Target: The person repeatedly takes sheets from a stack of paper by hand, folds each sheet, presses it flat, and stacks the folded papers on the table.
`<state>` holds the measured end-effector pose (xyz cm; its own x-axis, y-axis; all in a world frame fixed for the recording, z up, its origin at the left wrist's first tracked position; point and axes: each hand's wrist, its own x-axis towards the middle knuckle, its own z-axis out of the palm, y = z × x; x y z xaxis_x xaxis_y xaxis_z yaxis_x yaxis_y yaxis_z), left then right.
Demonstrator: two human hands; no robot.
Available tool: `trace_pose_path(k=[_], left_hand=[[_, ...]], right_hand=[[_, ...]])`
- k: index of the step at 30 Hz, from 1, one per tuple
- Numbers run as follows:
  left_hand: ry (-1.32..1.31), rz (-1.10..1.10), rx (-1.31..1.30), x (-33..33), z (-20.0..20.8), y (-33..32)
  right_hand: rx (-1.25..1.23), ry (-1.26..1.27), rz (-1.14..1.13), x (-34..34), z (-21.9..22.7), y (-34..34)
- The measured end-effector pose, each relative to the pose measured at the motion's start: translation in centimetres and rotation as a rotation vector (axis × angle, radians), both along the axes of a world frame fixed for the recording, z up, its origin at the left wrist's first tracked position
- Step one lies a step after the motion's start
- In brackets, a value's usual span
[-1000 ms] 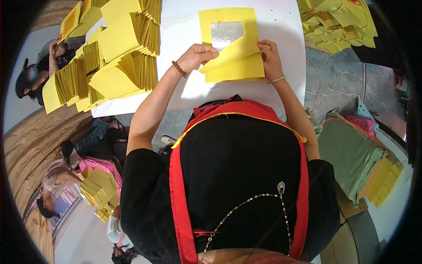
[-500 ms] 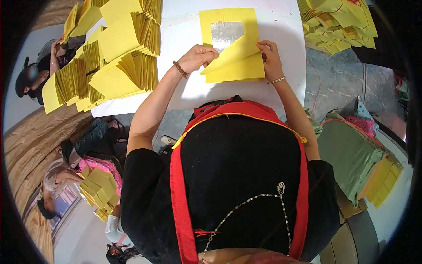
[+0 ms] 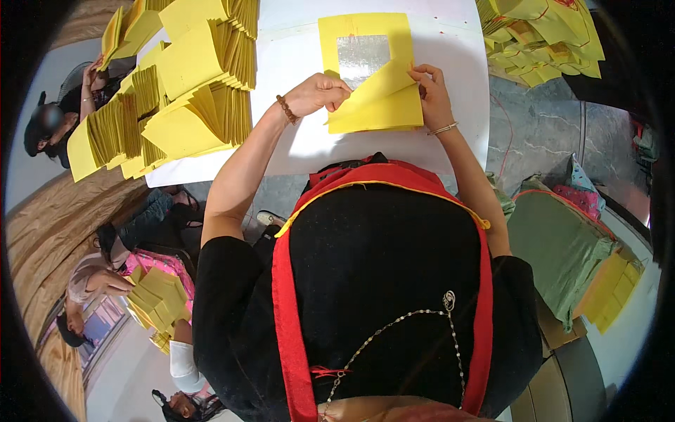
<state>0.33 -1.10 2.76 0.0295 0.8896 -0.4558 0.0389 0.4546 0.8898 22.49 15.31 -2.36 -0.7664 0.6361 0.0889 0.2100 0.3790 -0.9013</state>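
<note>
On the white table in front of me lies yellow paper (image 3: 383,109) with a silver foil square (image 3: 360,55) in its upper part. A lower flap of the paper is lifted and slants across the foil's lower right corner. My left hand (image 3: 320,95), with a brown bead bracelet, is closed on the left edge of this flap; its fingertips are partly hidden. My right hand (image 3: 434,95), wearing a bangle, pinches the flap's upper right corner between thumb and fingers. Whether one sheet or several lie under the flap, I cannot tell.
Tall stacks of folded yellow paper (image 3: 200,67) cover the left of the white table (image 3: 288,42). More yellow bundles (image 3: 538,42) are piled at the far right. A green-wrapped bale (image 3: 555,246) stands on the right floor. Several people sit at the left, near other yellow stacks.
My left hand has shifted slightly right with the flap's left edge, which is now more folded in. My right hand stays in place. At the lower left, a seated person has moved.
</note>
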Motion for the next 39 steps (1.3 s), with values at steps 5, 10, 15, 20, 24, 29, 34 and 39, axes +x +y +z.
trace_pose_path(k=[5,10,15,20,24,29,34,39], left_hand=[[-0.017,0.000,-0.034,0.5,1.5,0.2],[-0.038,0.076,-0.028,0.4,1.1,0.1],[-0.080,0.256,0.081,-1.2,0.7,-1.1],[0.794,0.155,0.410,-1.0,1.3,-1.5],[1.005,0.130,0.545,0.9,-0.3,-1.3],[1.147,0.164,0.538,2.1,-1.0,-1.7],[1.106,0.110,0.674,2.5,-0.3,-3.3],[0.954,0.040,0.644,3.1,-0.2,-4.9]], right_hand=[[-0.016,-0.017,0.005,0.0,0.0,0.0],[0.031,-0.015,0.008,0.0,-0.1,0.0],[0.023,-0.029,0.009,0.1,-0.1,0.3],[0.165,0.041,0.007,0.1,-0.5,1.0],[0.076,0.026,0.010,-0.1,0.5,0.8],[0.162,-0.063,0.029,-0.3,1.9,0.7],[0.623,0.065,0.238,0.9,4.4,1.0],[0.403,0.058,0.407,2.0,5.0,-0.6]])
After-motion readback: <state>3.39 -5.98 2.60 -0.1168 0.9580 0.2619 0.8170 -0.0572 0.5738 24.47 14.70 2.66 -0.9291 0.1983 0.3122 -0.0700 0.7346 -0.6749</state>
